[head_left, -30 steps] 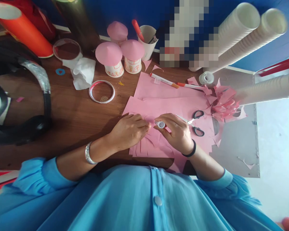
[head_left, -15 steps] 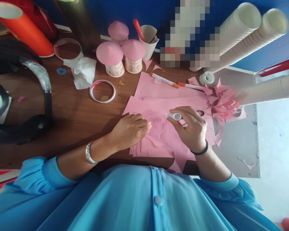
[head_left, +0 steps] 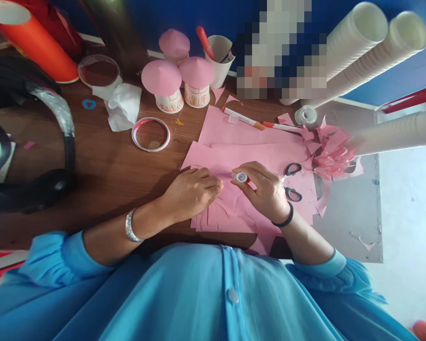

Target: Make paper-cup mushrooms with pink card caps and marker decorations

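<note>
Along the bottom of the frame, my smooth blue shirt (head_left: 184,293) spreads in soft folds. At centre, my left hand (head_left: 193,194) lies on the pink paper (head_left: 248,154), fingers curled in close together; I cannot tell whether their tips pinch an edge. Just beside it, my right hand (head_left: 266,192) has thumb and fingers closed around a small white tube (head_left: 240,177), its round hollow end facing up. The paper lies in flat, matte, overlapping sheets, cut with slits near my left fingers. Right of centre, the scissors (head_left: 288,191) show black looped handles. Farther up, a slim marker (head_left: 244,118) lies across the sheets. Left of these, a thin ring (head_left: 168,137) sits on the wood-grained table (head_left: 106,161). At upper centre stand paper cups (head_left: 168,101) under pink cone roofs (head_left: 161,78).
</note>
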Tool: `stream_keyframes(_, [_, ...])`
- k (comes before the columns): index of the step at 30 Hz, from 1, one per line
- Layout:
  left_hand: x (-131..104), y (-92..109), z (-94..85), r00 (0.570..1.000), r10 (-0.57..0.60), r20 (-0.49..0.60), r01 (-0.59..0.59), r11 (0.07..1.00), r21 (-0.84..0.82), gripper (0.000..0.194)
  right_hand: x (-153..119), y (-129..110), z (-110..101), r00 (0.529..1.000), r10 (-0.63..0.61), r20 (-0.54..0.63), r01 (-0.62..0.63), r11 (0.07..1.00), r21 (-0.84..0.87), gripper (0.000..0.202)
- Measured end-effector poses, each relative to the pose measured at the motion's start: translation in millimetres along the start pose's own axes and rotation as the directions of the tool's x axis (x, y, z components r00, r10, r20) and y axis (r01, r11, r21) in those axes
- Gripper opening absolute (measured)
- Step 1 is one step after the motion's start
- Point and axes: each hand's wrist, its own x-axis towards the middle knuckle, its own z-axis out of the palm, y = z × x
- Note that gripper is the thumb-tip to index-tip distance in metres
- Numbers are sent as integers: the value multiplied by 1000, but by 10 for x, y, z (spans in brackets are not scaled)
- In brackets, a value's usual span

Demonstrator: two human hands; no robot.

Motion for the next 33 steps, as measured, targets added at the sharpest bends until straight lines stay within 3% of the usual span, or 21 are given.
stream_keyframes(8, [-6,-8,15,998,-36,44,39,997,-68,23,2,24,-184,986,25,-164,-36,997,-65,12])
stream_keyframes(17, [3,3,2,1000,18,-12,-18,1000,10,19,-4,-119,77,999,-47,2,47,996,73,12])
stream_keyframes(23, [2,-3,11,1000,6,-2,-6,1000,-3,19,-3,-44,-1,1000,-7,18,7,1000,18,11])
stream_keyframes(29, [-9,-2,12,999,-33,41,35,999,-37,23,-43,69,-141,999,8,-35,-10,999,-50,10])
stream_keyframes(33, [-13,-8,21,997,-49,59,54,995,-82,24,-35,29,-298,980,20,-199,-42,993,-108,10])
